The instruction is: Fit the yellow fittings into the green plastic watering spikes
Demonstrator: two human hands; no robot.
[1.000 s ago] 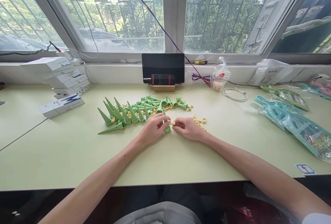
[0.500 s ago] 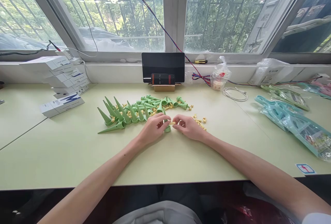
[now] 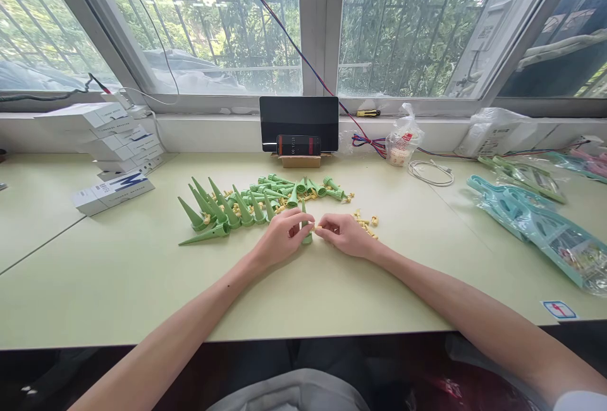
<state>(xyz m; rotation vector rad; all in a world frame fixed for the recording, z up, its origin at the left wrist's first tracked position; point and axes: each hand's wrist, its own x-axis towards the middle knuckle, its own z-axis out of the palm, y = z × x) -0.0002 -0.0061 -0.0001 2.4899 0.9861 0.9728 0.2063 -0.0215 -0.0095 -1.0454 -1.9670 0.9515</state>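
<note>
My left hand (image 3: 283, 233) is closed around a green plastic spike (image 3: 307, 238), which stands upright, tip up, on the table. Between the fingertips of my right hand (image 3: 345, 234) is a small yellow plastic piece (image 3: 318, 228), held against the spike's right side; most of it is covered by the fingers. Left of my hands several green spikes (image 3: 231, 214) stand in a row, and one spike (image 3: 207, 234) lies on its side in front. Small yellow pieces (image 3: 367, 224) lie scattered beyond my right hand.
More green spikes (image 3: 279, 187) lie piled behind, mixed with yellow pieces. A phone (image 3: 298, 145) leans on a dark tablet (image 3: 300, 117) at the back. White boxes (image 3: 114, 193) stand at left. A coiled cable (image 3: 430, 173) and bagged light-blue plastic tools (image 3: 535, 218) lie at right.
My right hand has shifted very slightly left with the yellow piece, closer to the spike. My left hand stays nearly still on the spike.
</note>
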